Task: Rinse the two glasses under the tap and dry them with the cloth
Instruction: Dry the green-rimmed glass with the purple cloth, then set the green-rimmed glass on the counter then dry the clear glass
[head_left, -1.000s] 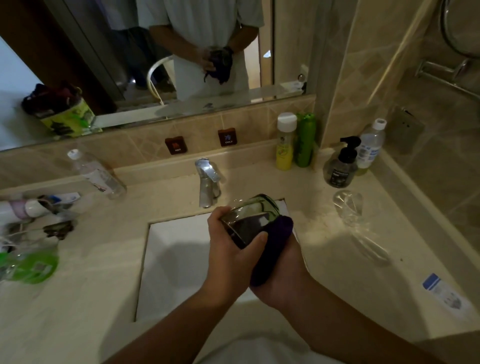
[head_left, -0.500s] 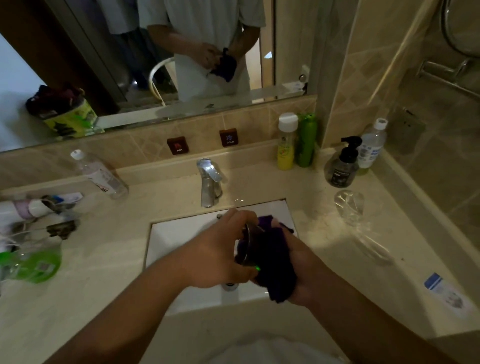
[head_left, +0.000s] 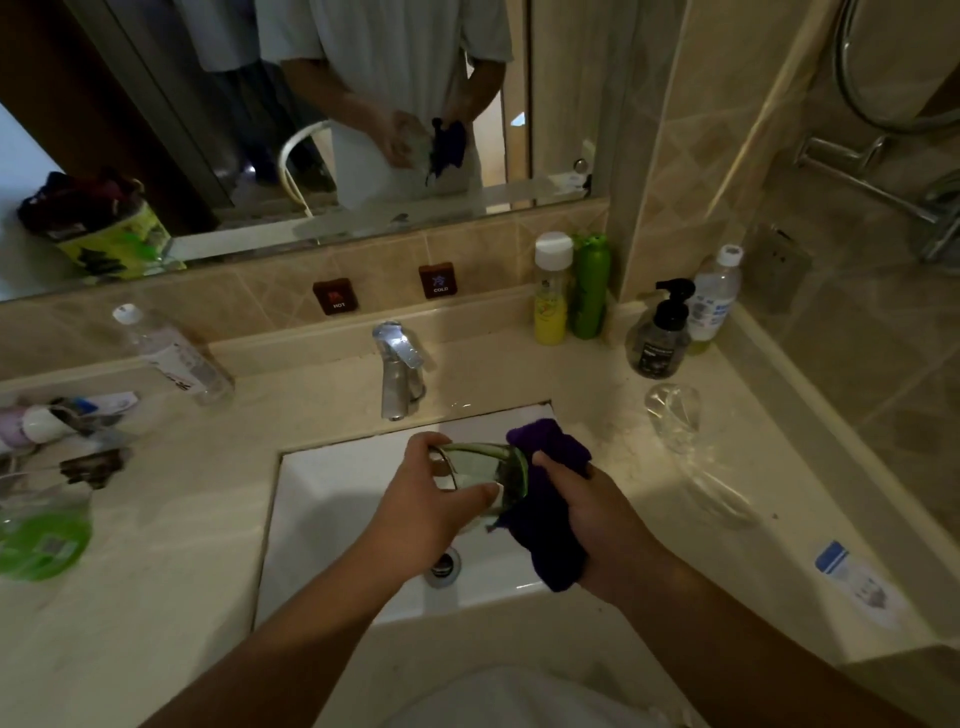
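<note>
Glass number one (head_left: 485, 475) is above the white sink (head_left: 332, 499), held on its side with the mouth turned to the right. The left hand (head_left: 431, 514) grips its body, thumb on the near wall and fingers curled over the top. The right hand (head_left: 597, 512) is closed around the purple cloth (head_left: 545, 519), and the cloth is pressed against the rim of the glass; if some of it goes inside, I cannot tell.

One second before, the glass was more upright, its base toward the camera, and the cloth was behind it in the right palm. Half a second before, the cloth covered most of the glass. Now the glass is turned, much of its wall is free again and the cloth sits at the open end. I judge that the wiping has passed from the outside wall to the rim and the inside.

No water comes from the tap (head_left: 397, 371), so the rinse of this glass seems finished and the drying is in progress. The second glass (head_left: 672, 415) stands on the counter (head_left: 613, 415) to the right of the sink, well apart from both hands, near the dark pump bottle (head_left: 660, 338). I cannot tell whether it is already rinsed or dried. The wet glass may slip, so the left grip must stay firm during the turning.
</note>
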